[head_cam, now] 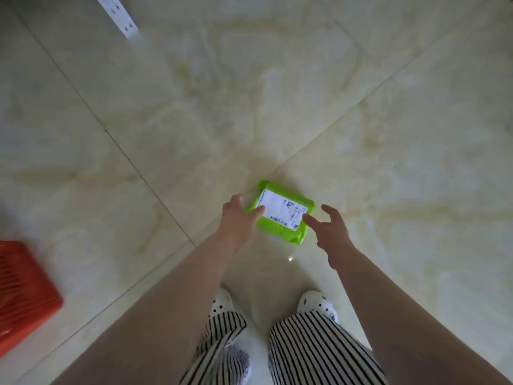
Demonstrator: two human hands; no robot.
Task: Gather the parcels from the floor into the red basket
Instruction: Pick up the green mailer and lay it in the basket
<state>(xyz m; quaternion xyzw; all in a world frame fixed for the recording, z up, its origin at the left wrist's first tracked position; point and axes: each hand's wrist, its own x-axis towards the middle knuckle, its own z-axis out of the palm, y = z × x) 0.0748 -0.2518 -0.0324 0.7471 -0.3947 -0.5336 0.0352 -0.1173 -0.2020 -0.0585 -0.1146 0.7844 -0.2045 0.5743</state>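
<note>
Both hands spread open at green parcel, perhaps touching; red basket half cut off

Parcel lying flat on floor, just ahead of feet, label facing up. Left hand reaching at parcel's left edge, fingertips overlapping label corner. Right hand sitting at parcel's right side, fingers spread, one fingertip at label's near corner. Basket standing on floor far left, well apart from parcel, cut by frame edge. Perforated strip lying far ahead, upper left.
</note>
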